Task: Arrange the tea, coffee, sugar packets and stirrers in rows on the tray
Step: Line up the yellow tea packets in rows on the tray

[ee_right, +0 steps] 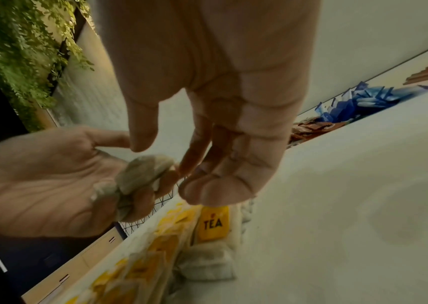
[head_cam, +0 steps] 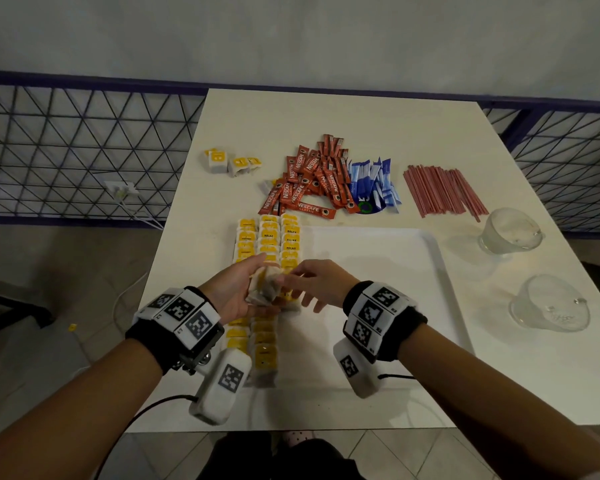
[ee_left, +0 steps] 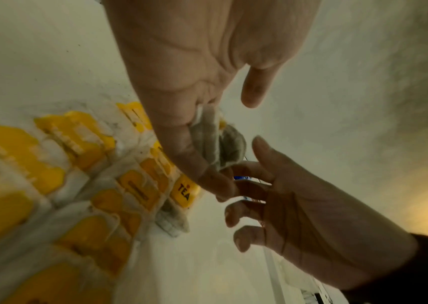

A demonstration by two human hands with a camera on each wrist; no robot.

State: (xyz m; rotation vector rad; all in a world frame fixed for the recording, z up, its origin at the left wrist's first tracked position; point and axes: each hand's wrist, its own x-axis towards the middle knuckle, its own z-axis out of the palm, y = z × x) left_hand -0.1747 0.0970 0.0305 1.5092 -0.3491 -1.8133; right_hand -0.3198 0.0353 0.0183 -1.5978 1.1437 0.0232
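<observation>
My left hand (head_cam: 236,296) is palm up over the tray's left side, its fingers curled under a small bunch of tea bags (head_cam: 264,287) (ee_left: 220,144) (ee_right: 142,174). My right hand (head_cam: 316,282) (ee_right: 220,123) reaches in from the right with loose, spread fingers, its fingertips just at the bunch and gripping nothing that I can see. Rows of yellow-tagged tea bags (head_cam: 269,237) (ee_left: 77,185) (ee_right: 212,224) fill the left part of the white tray (head_cam: 378,271). Behind the tray lie red coffee sticks (head_cam: 309,181), blue sugar packets (head_cam: 371,185) and red stirrers (head_cam: 444,192).
A few loose tea bags (head_cam: 229,162) lie at the table's far left. Two glass cups (head_cam: 510,233) (head_cam: 548,306) stand right of the tray. The white table (head_cam: 343,112) is edged by a wire fence (head_cam: 84,143) on the left and behind.
</observation>
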